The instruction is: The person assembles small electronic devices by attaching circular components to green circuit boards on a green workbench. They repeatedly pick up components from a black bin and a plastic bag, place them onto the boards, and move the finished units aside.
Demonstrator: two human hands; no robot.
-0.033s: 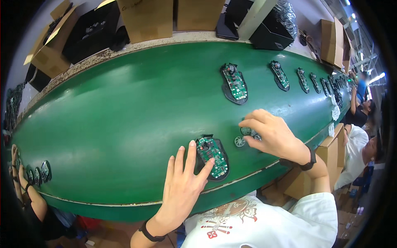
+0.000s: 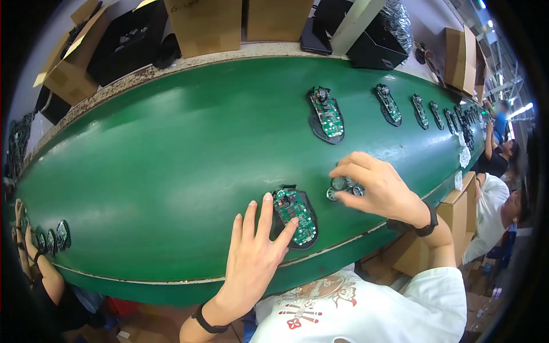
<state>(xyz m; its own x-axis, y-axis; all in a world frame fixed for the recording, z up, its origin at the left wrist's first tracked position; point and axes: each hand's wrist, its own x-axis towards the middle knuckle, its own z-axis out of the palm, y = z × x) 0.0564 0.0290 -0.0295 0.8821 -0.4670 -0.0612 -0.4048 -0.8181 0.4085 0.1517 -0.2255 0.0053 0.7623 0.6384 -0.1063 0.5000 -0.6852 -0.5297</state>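
Well, left hand (image 2: 251, 258) spread loosely, thumb and index on the near circuit board (image 2: 301, 224), not clasping it. Right hand (image 2: 382, 182) half-curled over small round parts (image 2: 338, 183) just right; grip unclear. A loose pinch could send one rolling across the green bench (image 2: 171, 154).

The left grip (image 2: 254, 254) hides part of one side of the near circuit board (image 2: 298, 212). Right of that board, the right grip (image 2: 382, 186) partly covers a cluster of round parts (image 2: 338, 184), whose number cannot be told. Well to the board's right, the farthest boards (image 2: 468, 137) look too small to count. Beyond the board, two cardboard boxes (image 2: 203, 28) run off the upper edge.
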